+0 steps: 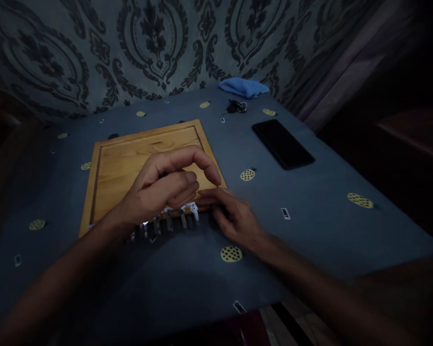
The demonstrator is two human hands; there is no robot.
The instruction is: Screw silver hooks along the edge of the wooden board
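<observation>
A wooden board with a raised rim (122,168) lies on the table. My left hand (162,185) is over its near right part, index finger arched outward and the other fingers curled in by the thumb. At the board's near right corner is my right hand (236,216), its fingers pointing left and drawn together. The fingertips of both hands meet near that corner; whatever is between them is hidden or too small to name. Several small shiny metal pieces (194,213) are lined up along the board's near edge, partly behind my left wrist.
A black phone (283,144) lies to the right on the blue pineapple-print tablecloth (321,230). Farther back are keys on a ring (235,106) and a folded blue cloth (244,88). A patterned curtain (187,48) hangs behind the table. The light is dim.
</observation>
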